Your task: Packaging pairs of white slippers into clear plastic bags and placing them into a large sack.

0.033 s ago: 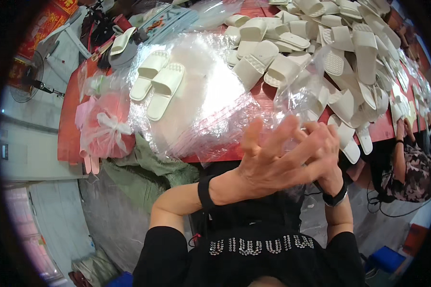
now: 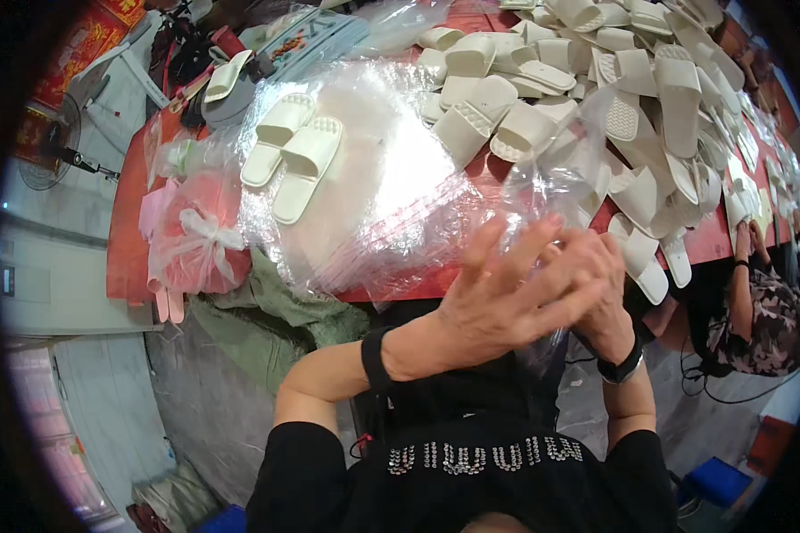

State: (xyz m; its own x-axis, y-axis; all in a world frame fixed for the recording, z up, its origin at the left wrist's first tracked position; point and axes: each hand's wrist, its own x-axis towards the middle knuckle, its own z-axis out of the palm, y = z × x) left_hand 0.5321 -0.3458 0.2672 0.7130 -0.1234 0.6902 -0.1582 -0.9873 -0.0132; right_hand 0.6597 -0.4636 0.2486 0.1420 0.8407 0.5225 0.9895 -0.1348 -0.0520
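My left hand (image 2: 507,306) and my right hand (image 2: 606,311) come together at the front edge of the red table, their fingers overlapping. Between them is a crumpled clear plastic bag (image 2: 564,173), which both hands grip. Part of it stands up beyond my fingertips, and some hangs below. The left hand's bent fingers cover much of the right hand, so the exact hold is hidden. Farther left, a pair of cream slippers (image 2: 304,169) lies on a stack of clear plastic bags (image 2: 364,133).
Many loose cream slippers (image 2: 680,93) are heaped at the back right. On the left stand a pink bundle tied in plastic (image 2: 200,240) and a fan (image 2: 49,147). Green sacking (image 2: 284,315) hangs below the table edge. At far right another person's arm (image 2: 740,298) reaches in.
Both hands have shifted slightly left, with the fingers still overlapping. The raised part of the plastic bag has changed shape. The slippers have stayed where they were.
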